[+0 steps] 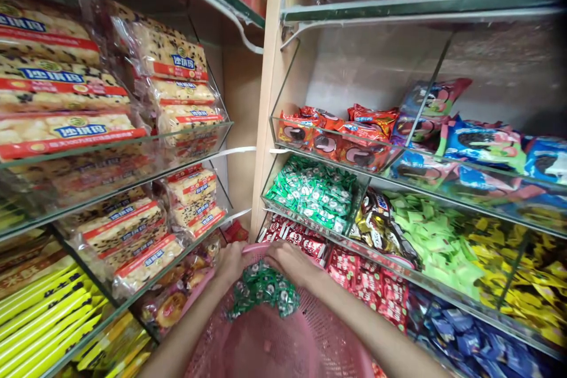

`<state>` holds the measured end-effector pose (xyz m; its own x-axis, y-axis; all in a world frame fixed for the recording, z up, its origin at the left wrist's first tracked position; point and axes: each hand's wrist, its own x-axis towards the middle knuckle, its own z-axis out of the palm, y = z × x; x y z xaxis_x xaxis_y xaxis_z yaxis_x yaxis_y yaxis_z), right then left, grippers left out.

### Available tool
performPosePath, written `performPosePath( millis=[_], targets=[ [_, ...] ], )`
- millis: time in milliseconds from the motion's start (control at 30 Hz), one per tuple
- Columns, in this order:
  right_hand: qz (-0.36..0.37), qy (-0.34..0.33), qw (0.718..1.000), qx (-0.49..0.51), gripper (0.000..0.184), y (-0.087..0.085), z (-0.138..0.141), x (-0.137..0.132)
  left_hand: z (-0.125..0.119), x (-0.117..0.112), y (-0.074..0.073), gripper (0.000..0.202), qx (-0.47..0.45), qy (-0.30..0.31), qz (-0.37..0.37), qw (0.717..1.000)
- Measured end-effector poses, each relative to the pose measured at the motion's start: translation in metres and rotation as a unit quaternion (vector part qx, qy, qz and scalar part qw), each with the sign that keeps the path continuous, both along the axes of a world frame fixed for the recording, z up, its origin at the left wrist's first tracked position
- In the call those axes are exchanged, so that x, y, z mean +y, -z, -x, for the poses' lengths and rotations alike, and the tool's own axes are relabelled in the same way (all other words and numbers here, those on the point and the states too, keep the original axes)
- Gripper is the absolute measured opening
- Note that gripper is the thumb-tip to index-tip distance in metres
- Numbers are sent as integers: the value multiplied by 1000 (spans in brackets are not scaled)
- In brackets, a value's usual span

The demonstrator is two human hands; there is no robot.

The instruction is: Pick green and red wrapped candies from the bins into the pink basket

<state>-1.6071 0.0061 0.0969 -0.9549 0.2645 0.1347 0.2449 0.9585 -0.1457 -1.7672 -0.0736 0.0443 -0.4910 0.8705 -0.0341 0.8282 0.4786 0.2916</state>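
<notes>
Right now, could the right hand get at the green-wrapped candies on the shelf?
Probably yes: the shelf's green-wrapped candies lie near the right hand, behind what looks like a low glass front. The hand would first need to release the pink basket.

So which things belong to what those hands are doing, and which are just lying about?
In use:
pink basket, left hand and right hand at its rim
green sweets inside
perhaps the similar shelved sweets

Apparently just about:
wrapped bars
red packets
yellow packets
blue packets
</notes>
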Motion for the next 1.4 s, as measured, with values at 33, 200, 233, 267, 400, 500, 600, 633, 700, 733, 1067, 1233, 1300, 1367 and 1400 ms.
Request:
performPosePath(
  millis=[33, 200, 233, 267, 400, 500, 600, 633, 700, 733, 1067, 1233, 1300, 1367, 1400],
  targets=[
    [-29, 5, 999, -23, 24, 11, 2, 2, -1, 0, 0, 28, 0, 4, -3, 1000],
    [-159, -18, 986, -39, 17, 36, 10, 5, -4, -1, -3, 30, -14, 5, -5, 1000],
    [-170, -22, 984, -37, 16, 38, 11, 4, -4, -2, -3, 28, -14, 4, -5, 1000],
    [-179, -24, 983, -38, 16, 40, 10, 4, -3, -2, -3, 27, -14, 5, -5, 1000],
    [-203, -36, 977, -48, 13, 52, 8, 5, -1, -3, -1, 25, -7, -3, -9, 1000],
    [-215, -30, 975, -51, 11, 62, 8, 4, 0, -2, 0, 26, -1, -8, -12, 1000],
    [-216, -16, 974, -62, 10, 64, 9, 1, 0, -1, 1, 26, -3, -11, -9, 1000],
    [-216, -11, 974, -59, 9, 60, 9, 0, 1, 0, 1, 25, -4, -11, -8, 1000],
    [-210, -2, 977, -33, 9, 42, 9, -3, 1, 1, 0, 23, -6, -9, -10, 1000],
    [-201, 1, 979, -9, 11, 28, 9, -5, 1, 1, 0, 24, -5, -9, -10, 1000],
    [-119, 173, 971, 111, 18, -114, 19, 53, -1, 3, -7, 23, -4, -15, 6, 1000],
    [-108, 215, 969, 60, 23, -107, 38, 79, -1, 2, -8, 26, -7, -14, 6, 1000],
    [-106, 220, 968, 58, 21, -104, 43, 81, -1, 2, -7, 27, -10, -14, 4, 1000],
    [-96, 221, 969, 60, 19, -102, 44, 83, 0, 1, -6, 29, -14, -14, -1, 1000],
    [-90, 219, 970, 63, 19, -102, 44, 83, 0, 0, -5, 29, -16, -13, -5, 1000]
  ],
)
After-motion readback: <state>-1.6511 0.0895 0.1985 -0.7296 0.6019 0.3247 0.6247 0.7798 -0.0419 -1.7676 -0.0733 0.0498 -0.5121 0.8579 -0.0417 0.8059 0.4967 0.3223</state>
